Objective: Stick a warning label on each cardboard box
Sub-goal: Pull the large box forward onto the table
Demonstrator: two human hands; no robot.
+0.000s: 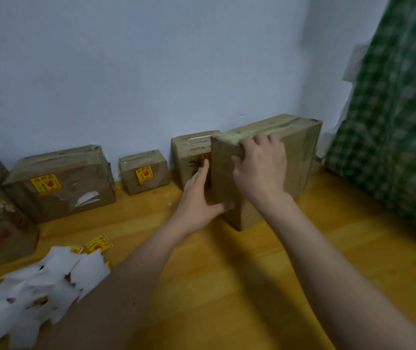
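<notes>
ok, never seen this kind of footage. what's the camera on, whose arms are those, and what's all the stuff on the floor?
There is no robot here. One wide-angle camera sits on a person's head and looks forward and down, so the two bare arms are the wearer's own.

Both hands hold a large cardboard box standing on a wooden surface: the right hand grips its top edge, the left hand is at its near left edge.

Along the wall stand more cardboard boxes. Two of them carry a yellow warning label, and a third, half hidden behind the held box, shows what looks like part of one.

At lower left lie loose yellow labels and a heap of white paper pieces, probably peeled backings. A green checked cloth hangs at right.
</notes>
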